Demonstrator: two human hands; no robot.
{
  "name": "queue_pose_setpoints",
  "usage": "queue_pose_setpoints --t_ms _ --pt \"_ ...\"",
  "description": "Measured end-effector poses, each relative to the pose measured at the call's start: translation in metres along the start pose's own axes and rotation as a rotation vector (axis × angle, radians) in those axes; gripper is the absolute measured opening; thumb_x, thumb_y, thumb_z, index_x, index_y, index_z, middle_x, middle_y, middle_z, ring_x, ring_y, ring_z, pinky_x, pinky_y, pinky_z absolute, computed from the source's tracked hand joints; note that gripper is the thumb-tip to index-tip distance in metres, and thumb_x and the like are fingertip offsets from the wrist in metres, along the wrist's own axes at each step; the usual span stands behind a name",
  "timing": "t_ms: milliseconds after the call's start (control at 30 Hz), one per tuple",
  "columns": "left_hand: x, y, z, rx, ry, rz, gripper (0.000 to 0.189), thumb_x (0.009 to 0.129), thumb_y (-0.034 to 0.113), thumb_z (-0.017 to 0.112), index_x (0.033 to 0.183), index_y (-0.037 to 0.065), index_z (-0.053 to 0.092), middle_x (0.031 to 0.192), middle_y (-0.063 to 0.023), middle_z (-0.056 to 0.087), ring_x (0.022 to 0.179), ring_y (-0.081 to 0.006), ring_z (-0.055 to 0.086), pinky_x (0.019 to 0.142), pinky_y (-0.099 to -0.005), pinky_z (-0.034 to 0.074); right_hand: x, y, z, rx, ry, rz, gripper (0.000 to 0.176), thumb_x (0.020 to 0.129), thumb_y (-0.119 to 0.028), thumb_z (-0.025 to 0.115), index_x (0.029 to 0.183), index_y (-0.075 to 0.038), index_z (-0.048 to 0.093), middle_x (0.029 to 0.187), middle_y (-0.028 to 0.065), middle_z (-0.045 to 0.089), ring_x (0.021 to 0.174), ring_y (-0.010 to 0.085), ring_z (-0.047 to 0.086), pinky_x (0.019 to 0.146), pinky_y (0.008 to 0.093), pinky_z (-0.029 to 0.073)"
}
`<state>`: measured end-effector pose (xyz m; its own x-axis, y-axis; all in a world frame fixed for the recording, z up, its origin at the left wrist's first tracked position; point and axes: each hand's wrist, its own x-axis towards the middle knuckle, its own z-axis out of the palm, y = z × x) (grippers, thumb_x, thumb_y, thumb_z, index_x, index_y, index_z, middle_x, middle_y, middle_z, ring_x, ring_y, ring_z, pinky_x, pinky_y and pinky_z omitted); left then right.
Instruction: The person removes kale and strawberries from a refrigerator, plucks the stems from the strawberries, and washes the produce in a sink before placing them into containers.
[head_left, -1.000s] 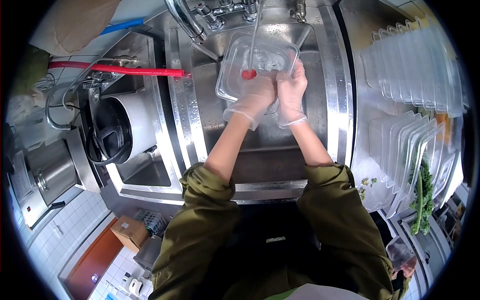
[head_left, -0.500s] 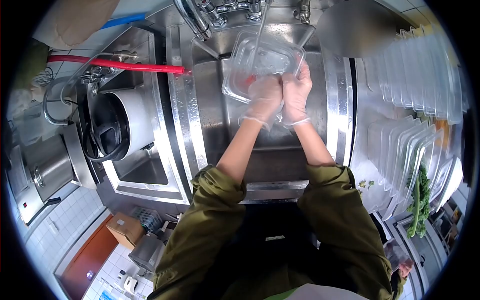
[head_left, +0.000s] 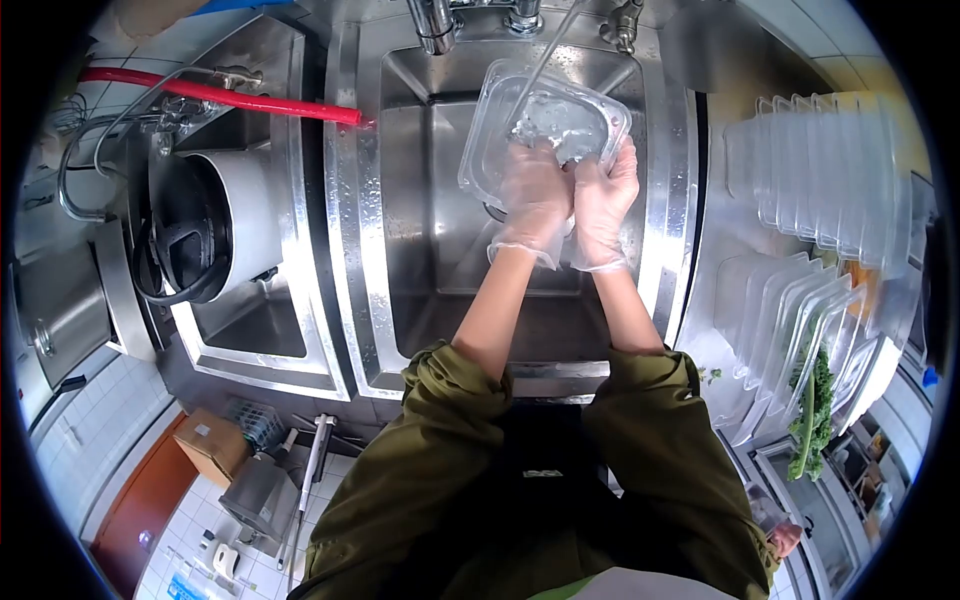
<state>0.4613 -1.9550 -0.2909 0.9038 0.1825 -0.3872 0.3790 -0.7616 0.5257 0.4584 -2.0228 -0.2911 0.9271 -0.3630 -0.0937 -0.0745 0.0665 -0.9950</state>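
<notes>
A clear plastic container [head_left: 482, 150] is tilted over the sink basin [head_left: 410, 270], with a thin stream of water [head_left: 545, 62] falling into it. Splashing water fills part of its inside. My right hand [head_left: 603, 205], in a clear disposable glove, grips the container's near right rim. My left hand [head_left: 535, 200], gloved the same way, reaches over the near rim into the container, its fingers curled and pressed inside; what they hold, if anything, is hidden.
Clear plastic containers [head_left: 820, 175] stand in rows on the right, with a leafy green sprig [head_left: 812, 415] below them. A second sink on the left holds a large pot [head_left: 250, 225]. A red hose [head_left: 230, 97] reaches to the sink's left edge. Taps [head_left: 432, 25] line the back.
The view has shifted slightly. Both hands and the container stay together under the water stream. A red bit beside my left hand, visible before, no longer shows.
</notes>
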Motion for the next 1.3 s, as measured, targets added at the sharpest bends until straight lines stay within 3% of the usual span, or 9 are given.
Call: queue_pose_setpoints --t_ms 267,400,433,767,900,967,1133,1167,1300 --pt "-0.004 0.0 0.015 -0.454 -0.091 0.497 0.027 0.078 0.023 0.058 0.1 0.006 0.058 0.109 -0.0167 0.054 0.105 -0.0288 0.052 0.088 -0.0411 0.042 -0.008 -0.03 -0.007 -0.462 -0.128 -0.24 0.058 0.072 0.005 0.054 0.127 -0.013 0.05 0.087 0.01 0.067 0.084 0.0158 0.064 0.074 0.0292 0.049" --pt "-0.006 0.005 0.048 -0.882 -0.078 0.434 0.028 0.079 0.024 0.057 0.1 0.006 0.058 0.105 -0.0165 0.056 0.103 -0.03 0.053 0.087 -0.0407 0.043 -0.012 -0.048 -0.013 -0.885 -0.234 -0.63 0.053 0.074 0.007 0.056 0.124 -0.011 0.053 0.091 0.0079 0.066 0.075 0.0082 0.06 0.069 0.0251 0.048" --pt "-0.006 0.007 0.053 -0.911 -0.083 0.414 0.028 0.079 0.024 0.057 0.1 0.006 0.058 0.105 -0.0167 0.056 0.102 -0.0303 0.053 0.087 -0.0407 0.043 -0.013 -0.053 -0.01 -0.983 -0.177 -0.804 0.058 0.067 0.005 0.062 0.121 -0.017 0.057 0.074 0.0073 0.062 0.065 0.0164 0.06 0.06 0.0282 0.048" --pt "-0.018 0.029 0.062 -1.031 -0.049 0.319 0.033 0.079 0.026 0.055 0.104 0.005 0.056 0.103 -0.0184 0.058 0.095 -0.0334 0.057 0.086 -0.0407 0.044 -0.034 -0.084 -0.013 -1.255 -0.206 -1.017 0.066 0.058 0.01 0.058 0.12 -0.014 0.058 0.07 0.0056 0.056 0.063 0.022 0.058 0.06 0.0279 0.047" --pt "-0.013 0.024 0.048 -0.943 -0.041 0.281 0.034 0.079 0.027 0.054 0.105 0.004 0.056 0.103 -0.019 0.059 0.092 -0.0347 0.058 0.085 -0.0407 0.045 -0.02 -0.082 -0.012 -0.936 -0.275 -0.892 0.059 0.063 0.014 0.055 0.118 -0.007 0.058 0.083 0.0065 0.062 0.075 0.0162 0.06 0.071 0.0235 0.047" --pt "-0.002 0.017 0.031 -0.677 0.001 0.273 0.035 0.079 0.027 0.054 0.106 0.004 0.055 0.102 -0.0194 0.059 0.09 -0.0353 0.059 0.085 -0.0407 0.045 -0.005 -0.065 0.0 -0.343 -0.243 -0.477 0.052 0.071 0.01 0.055 0.121 -0.003 0.051 0.097 0.0053 0.061 0.084 0.0138 0.058 0.08 0.0251 0.046" --pt "0.001 0.006 -0.018 -0.017 0.597 0.131 0.028 0.079 0.03 0.051 0.088 0.005 0.062 0.084 -0.0169 0.064 0.086 -0.0333 0.062 0.071 -0.0409 0.051 0.016 -0.002 0.02 0.455 -0.166 0.159 0.048 0.078 0.006 0.053 0.124 -0.005 0.044 0.098 0.0021 0.06 0.086 0.0139 0.058 0.073 0.0257 0.05" --pt "-0.006 0.005 -0.035 -0.026 0.441 0.175 0.03 0.079 0.03 0.05 0.091 0.006 0.062 0.086 -0.0179 0.064 0.085 -0.0325 0.062 0.069 -0.0421 0.052 0.016 0.019 0.021 0.491 -0.214 0.188 0.044 0.082 0.002 0.051 0.124 -0.008 0.045 0.101 0.0059 0.055 0.087 0.0168 0.056 0.08 0.0307 0.049" --pt "-0.019 -0.004 -0.05 0.214 0.757 0.394 0.028 0.078 0.027 0.052 0.09 0.003 0.062 0.079 -0.0161 0.063 0.079 -0.0294 0.063 0.061 -0.0399 0.053 0.015 0.098 0.037 0.615 -0.346 0.107 0.036 0.088 -0.007 0.046 0.124 -0.005 0.041 0.094 0.0026 0.056 0.088 0.0137 0.055 0.084 0.0294 0.045"
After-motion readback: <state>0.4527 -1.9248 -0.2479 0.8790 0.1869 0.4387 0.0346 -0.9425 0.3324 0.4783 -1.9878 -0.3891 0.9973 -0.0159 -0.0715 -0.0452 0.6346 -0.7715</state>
